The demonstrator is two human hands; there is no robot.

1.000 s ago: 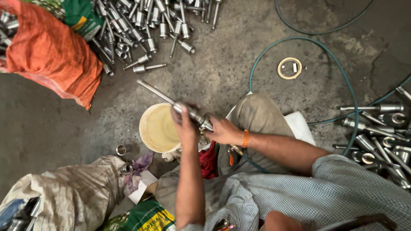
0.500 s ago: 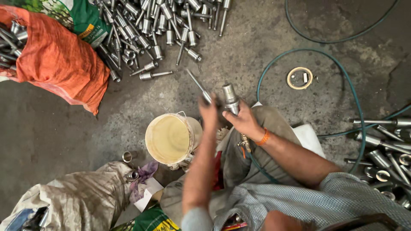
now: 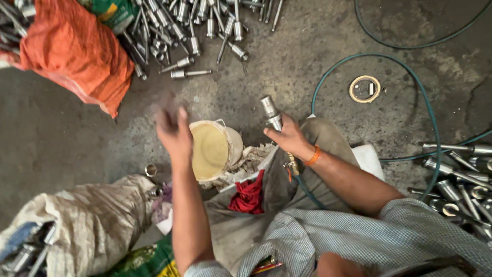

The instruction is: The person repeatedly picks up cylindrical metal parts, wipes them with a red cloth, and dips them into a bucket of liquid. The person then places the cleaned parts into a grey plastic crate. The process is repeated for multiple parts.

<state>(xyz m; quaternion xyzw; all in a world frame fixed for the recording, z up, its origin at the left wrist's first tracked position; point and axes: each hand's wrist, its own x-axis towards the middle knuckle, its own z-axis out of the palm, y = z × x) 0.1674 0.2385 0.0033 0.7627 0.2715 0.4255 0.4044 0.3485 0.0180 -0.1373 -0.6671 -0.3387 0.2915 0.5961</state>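
The right hand (image 3: pixel 289 137) wraps its fingers around a short silver metal cylinder part (image 3: pixel 270 113), which juts up past the fingertips. The left hand (image 3: pixel 173 128) is blurred beside the round cream-filled bucket (image 3: pixel 233 141); I cannot tell how its fingers stand. Farther off lies a heap of steel rods (image 3: pixel 205 23).

Right hand (image 3: pixel 289 137) gripping a short metal cylinder part (image 3: pixel 270 113), upright-tilted, above the knee. Left hand (image 3: pixel 173 128) blurred, raised over bare floor, just left of pale bucket (image 3: pixel 212 151). Orange sack (image 3: pixel 77 56) far left; steel rods (image 3: pixel 205 25) heaped far; green hose (image 3: pixel 410 77) loops right.
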